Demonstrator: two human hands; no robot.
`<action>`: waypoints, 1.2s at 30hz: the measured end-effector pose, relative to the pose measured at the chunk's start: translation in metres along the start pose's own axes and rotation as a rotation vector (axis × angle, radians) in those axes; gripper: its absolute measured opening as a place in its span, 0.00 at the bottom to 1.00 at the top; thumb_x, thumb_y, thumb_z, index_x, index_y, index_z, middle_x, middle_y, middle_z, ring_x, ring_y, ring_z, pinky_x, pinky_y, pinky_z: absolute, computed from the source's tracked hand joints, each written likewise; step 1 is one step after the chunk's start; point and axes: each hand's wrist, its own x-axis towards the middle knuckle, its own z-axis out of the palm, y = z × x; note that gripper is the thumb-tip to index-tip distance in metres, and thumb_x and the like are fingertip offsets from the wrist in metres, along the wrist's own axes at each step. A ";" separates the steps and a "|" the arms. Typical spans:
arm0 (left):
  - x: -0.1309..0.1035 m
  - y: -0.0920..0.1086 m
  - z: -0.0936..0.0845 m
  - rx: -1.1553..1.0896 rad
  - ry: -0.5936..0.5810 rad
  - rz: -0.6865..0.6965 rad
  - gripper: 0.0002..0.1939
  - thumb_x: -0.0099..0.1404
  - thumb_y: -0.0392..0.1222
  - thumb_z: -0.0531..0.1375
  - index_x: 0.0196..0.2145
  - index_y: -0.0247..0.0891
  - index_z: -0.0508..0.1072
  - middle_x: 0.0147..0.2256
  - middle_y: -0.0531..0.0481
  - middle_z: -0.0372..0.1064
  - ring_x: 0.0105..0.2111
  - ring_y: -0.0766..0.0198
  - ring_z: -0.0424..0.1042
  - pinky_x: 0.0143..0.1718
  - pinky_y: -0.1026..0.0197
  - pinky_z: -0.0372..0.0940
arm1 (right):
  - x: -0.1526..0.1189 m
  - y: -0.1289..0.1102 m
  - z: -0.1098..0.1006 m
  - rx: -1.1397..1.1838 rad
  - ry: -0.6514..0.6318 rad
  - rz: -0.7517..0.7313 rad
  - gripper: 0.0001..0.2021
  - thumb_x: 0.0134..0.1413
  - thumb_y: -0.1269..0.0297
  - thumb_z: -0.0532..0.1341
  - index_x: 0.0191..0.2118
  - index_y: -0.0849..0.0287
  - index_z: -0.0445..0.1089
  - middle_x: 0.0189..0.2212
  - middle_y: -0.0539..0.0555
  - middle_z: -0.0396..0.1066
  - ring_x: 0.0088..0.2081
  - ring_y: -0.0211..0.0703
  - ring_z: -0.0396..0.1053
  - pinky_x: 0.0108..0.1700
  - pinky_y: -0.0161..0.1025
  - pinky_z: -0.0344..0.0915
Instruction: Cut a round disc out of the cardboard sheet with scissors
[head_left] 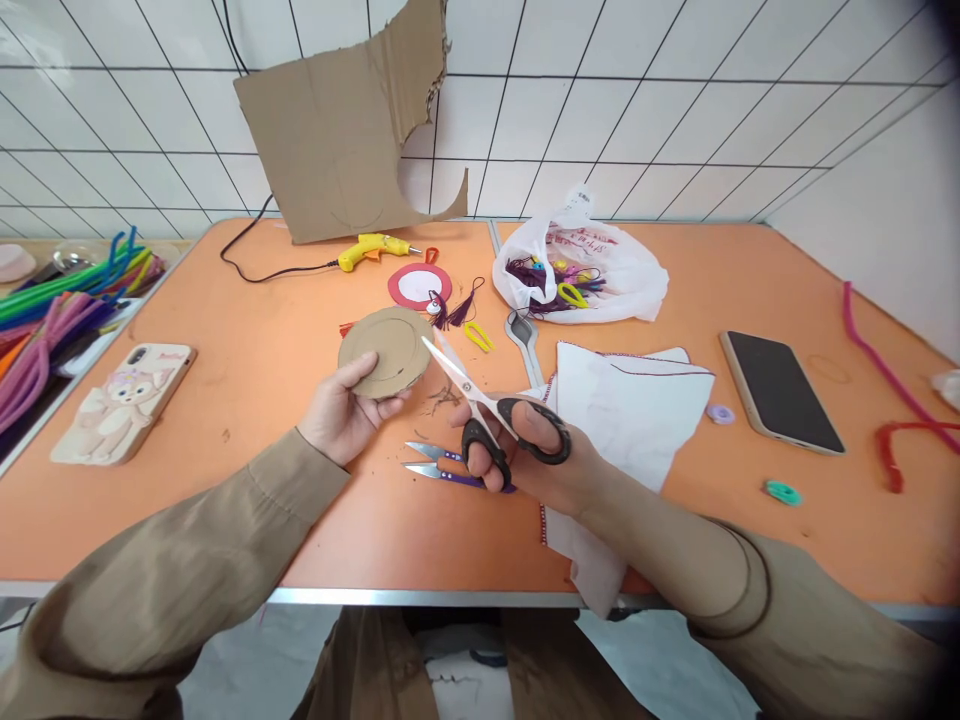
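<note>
A round piece of brown cardboard (386,350) with a circle line near its rim is held in my left hand (349,405), thumb on top and fingers beneath. My right hand (540,460) has its fingers through the black handles of a pair of scissors (469,388). The blades are parted, and their tips are beside the right edge of the cardboard disc. Below them on the orange table (360,540) lie small thread snips (442,465) and dark scraps. Behind the disc is a red-rimmed white disc (420,287) with a purple tassel (461,308).
A cut cardboard sheet (330,150) leans on the tiled wall behind a yellow glue gun (371,250). A plastic bag (622,270), white cloth (630,410) and phone (784,390) are rightward; a cased phone (124,405) and pipe cleaners (52,350) are left.
</note>
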 end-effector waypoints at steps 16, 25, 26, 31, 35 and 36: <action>-0.003 -0.001 0.001 -0.013 -0.201 -0.029 0.16 0.67 0.34 0.55 0.52 0.31 0.70 0.33 0.46 0.79 0.24 0.64 0.76 0.20 0.66 0.73 | 0.004 0.001 -0.004 0.002 0.033 -0.095 0.24 0.44 0.44 0.69 0.38 0.61 0.73 0.24 0.52 0.73 0.21 0.37 0.67 0.25 0.37 0.66; -0.005 -0.002 0.002 0.038 -0.157 0.003 0.11 0.64 0.31 0.58 0.45 0.29 0.74 0.30 0.45 0.78 0.21 0.66 0.74 0.17 0.70 0.69 | 0.004 0.002 -0.005 -0.056 0.034 -0.095 0.25 0.44 0.43 0.69 0.39 0.62 0.73 0.24 0.53 0.73 0.22 0.37 0.69 0.26 0.35 0.65; -0.004 -0.002 0.002 0.043 -0.156 0.000 0.11 0.63 0.31 0.59 0.44 0.29 0.74 0.30 0.45 0.78 0.20 0.67 0.74 0.16 0.71 0.68 | 0.004 0.002 -0.005 -0.059 0.031 -0.098 0.25 0.44 0.44 0.69 0.38 0.62 0.73 0.24 0.53 0.73 0.22 0.36 0.69 0.26 0.35 0.65; -0.002 -0.003 -0.002 0.071 -0.187 0.023 0.14 0.56 0.33 0.67 0.42 0.30 0.75 0.30 0.47 0.77 0.21 0.67 0.74 0.15 0.72 0.67 | 0.004 0.001 -0.004 -0.061 0.035 -0.090 0.25 0.43 0.43 0.69 0.37 0.61 0.74 0.24 0.52 0.73 0.22 0.37 0.69 0.25 0.34 0.65; -0.002 -0.006 -0.005 0.166 -0.212 0.084 0.17 0.49 0.38 0.72 0.38 0.31 0.77 0.25 0.49 0.76 0.19 0.68 0.71 0.15 0.70 0.66 | 0.005 0.000 -0.004 -0.069 0.054 -0.094 0.26 0.41 0.42 0.69 0.38 0.61 0.74 0.21 0.52 0.72 0.21 0.38 0.69 0.25 0.36 0.66; -0.002 -0.007 -0.005 0.190 -0.217 0.104 0.18 0.49 0.39 0.73 0.38 0.31 0.78 0.25 0.49 0.75 0.19 0.68 0.70 0.15 0.70 0.66 | 0.005 0.000 -0.004 -0.071 0.057 -0.097 0.26 0.41 0.42 0.69 0.38 0.61 0.74 0.21 0.52 0.72 0.21 0.38 0.68 0.25 0.36 0.66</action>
